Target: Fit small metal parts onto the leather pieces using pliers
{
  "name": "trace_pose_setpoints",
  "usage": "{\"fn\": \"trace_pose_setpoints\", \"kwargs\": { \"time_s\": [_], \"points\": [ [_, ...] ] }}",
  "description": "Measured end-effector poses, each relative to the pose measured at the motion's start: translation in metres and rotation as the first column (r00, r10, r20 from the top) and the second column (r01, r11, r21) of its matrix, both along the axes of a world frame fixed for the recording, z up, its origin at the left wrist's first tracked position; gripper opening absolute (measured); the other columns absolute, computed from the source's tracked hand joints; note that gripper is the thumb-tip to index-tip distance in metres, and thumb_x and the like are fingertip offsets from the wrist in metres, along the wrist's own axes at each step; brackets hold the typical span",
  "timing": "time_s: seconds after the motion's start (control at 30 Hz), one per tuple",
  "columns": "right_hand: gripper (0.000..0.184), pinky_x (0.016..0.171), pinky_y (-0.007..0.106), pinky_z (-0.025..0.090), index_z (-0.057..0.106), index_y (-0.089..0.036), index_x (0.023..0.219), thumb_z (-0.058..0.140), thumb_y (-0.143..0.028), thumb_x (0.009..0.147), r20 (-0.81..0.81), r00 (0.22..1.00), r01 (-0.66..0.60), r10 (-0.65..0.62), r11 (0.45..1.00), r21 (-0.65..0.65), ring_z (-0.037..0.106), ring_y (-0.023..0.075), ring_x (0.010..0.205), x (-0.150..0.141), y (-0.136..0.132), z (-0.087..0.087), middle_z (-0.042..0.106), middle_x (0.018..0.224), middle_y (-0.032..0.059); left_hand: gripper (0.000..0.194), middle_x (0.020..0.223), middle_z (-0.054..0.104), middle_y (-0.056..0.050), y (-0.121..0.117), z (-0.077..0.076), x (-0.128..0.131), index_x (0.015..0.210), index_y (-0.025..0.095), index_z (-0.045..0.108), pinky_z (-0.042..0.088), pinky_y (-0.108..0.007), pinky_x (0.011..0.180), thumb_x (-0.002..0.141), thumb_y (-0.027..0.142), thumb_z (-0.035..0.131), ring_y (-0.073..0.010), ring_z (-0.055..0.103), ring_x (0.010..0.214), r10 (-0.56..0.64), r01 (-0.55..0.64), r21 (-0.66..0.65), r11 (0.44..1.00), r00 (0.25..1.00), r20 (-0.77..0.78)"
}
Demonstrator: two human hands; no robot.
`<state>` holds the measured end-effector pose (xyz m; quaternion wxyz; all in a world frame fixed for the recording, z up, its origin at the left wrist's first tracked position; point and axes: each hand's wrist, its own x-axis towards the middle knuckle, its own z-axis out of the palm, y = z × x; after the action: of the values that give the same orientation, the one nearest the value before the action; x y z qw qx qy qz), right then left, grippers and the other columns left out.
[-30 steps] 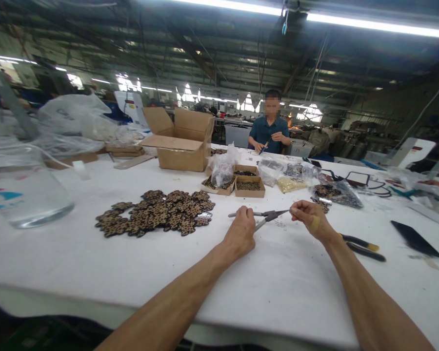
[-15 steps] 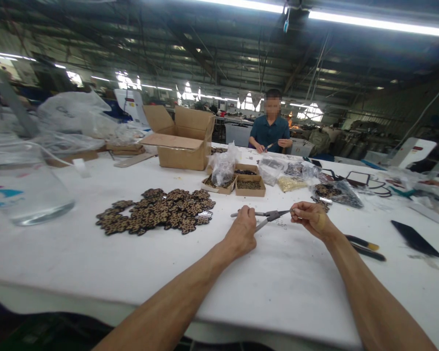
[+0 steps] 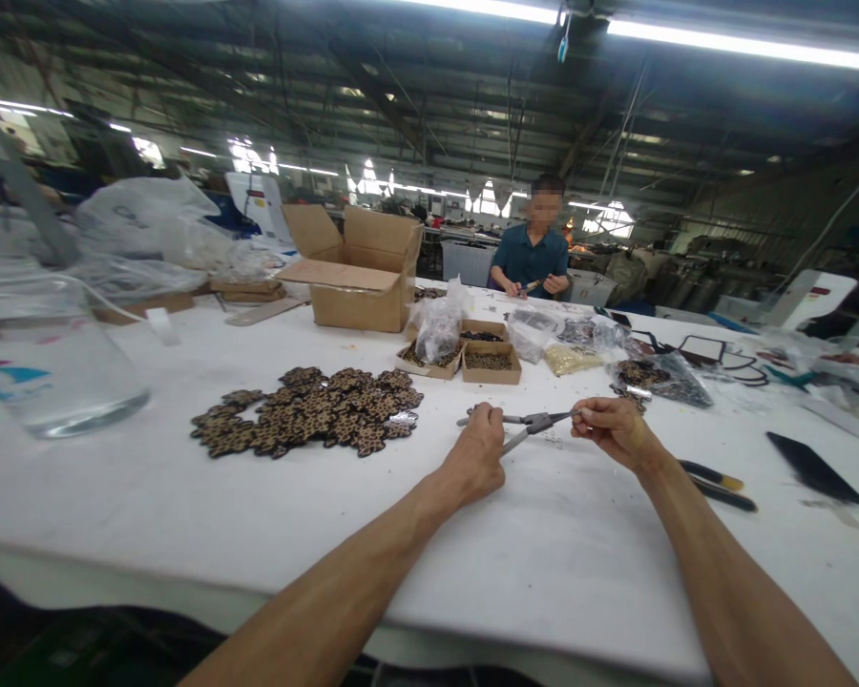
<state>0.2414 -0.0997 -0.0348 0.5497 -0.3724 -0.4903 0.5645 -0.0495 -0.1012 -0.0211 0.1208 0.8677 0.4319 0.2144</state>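
My left hand [image 3: 478,447] is closed around the handles of long-nosed pliers [image 3: 539,422], whose thin jaws point right. At the tip of the jaws, my right hand [image 3: 611,426] pinches something too small to make out; thumb and forefinger are pressed together there. Several tiny pieces lie on the white table [image 3: 315,534] below the pliers. Left of my left hand spreads a pile of leopard-print pieces with dark edges [image 3: 329,410]. Another pair of pliers with black and yellow handles [image 3: 716,482] lies beside my right forearm, partly hidden by it.
Behind the pile stands an open cardboard box [image 3: 362,301]. Small cardboard trays [image 3: 492,376] of metal bits and plastic bags [image 3: 440,324] sit mid-table. A water jug [image 3: 57,372] is at left, a dark flat phone-like slab [image 3: 812,466] at right. Across the table sits a co-worker [image 3: 534,250].
My hands and the pliers keep almost the same pose, the pliers still meeting my right fingertips. Across the table, the co-worker's head and hands have shifted slightly.
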Motion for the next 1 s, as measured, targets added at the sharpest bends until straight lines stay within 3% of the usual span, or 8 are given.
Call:
{"fn": "trace_pose_setpoints", "kwargs": {
  "time_s": [0.2,0.47,0.6,0.8,1.0],
  "points": [
    [0.021,0.077,0.041,0.058,0.078,-0.015,0.085,0.086,-0.030,0.073,-0.007,0.999,-0.052,0.051,0.998,-0.031,0.059,0.0155,0.064,0.003,-0.002,0.003,0.068,0.076,0.0051,0.066,0.129,0.045,-0.013,-0.002,0.003,0.002,0.119,0.019,0.047,0.047,-0.038,0.103,0.058,-0.003,0.060,-0.0260,0.050,0.118,0.007,-0.007,-0.024,1.000,1.000,-0.011],
    [0.031,0.082,0.044,0.060,0.082,-0.018,0.094,0.092,-0.030,0.067,0.052,0.992,0.108,-0.112,0.992,0.067,0.069,0.0223,0.077,-0.005,-0.005,0.006,0.076,0.086,0.0080,0.056,0.124,0.048,-0.015,0.001,-0.004,0.002,0.112,0.017,0.047,0.047,-0.040,0.099,0.061,-0.001,0.061,-0.0271,0.050,0.114,0.072,-0.071,0.018,0.997,0.997,-0.042],
    [0.033,0.078,0.044,0.061,0.083,-0.018,0.092,0.094,-0.032,0.064,0.090,0.975,0.190,-0.203,0.973,0.135,0.070,0.0229,0.073,-0.007,-0.005,0.003,0.077,0.082,0.0079,0.058,0.124,0.048,-0.013,0.000,-0.003,0.002,0.113,0.019,0.045,0.046,-0.040,0.099,0.061,-0.002,0.061,-0.0266,0.050,0.114,0.092,-0.092,0.012,0.996,0.995,-0.044],
    [0.033,0.072,0.044,0.061,0.083,-0.017,0.093,0.093,-0.035,0.066,0.154,0.957,0.216,-0.247,0.957,0.191,0.071,0.0244,0.070,-0.005,-0.004,-0.001,0.078,0.080,0.0088,0.058,0.123,0.045,-0.014,-0.002,-0.001,0.001,0.111,0.019,0.044,0.050,-0.040,0.091,0.059,-0.002,0.059,-0.0287,0.047,0.115,0.095,-0.090,0.077,0.993,0.994,-0.061],
    [0.032,0.077,0.047,0.061,0.083,-0.015,0.094,0.091,-0.035,0.070,0.161,0.954,0.217,-0.252,0.954,0.208,0.072,0.0257,0.072,-0.003,-0.002,-0.005,0.078,0.081,0.0099,0.064,0.125,0.042,-0.014,-0.001,-0.003,0.001,0.116,0.018,0.042,0.047,-0.043,0.098,0.058,-0.004,0.058,-0.0279,0.043,0.116,0.035,-0.036,0.107,0.994,0.999,0.002]
  ]
}}
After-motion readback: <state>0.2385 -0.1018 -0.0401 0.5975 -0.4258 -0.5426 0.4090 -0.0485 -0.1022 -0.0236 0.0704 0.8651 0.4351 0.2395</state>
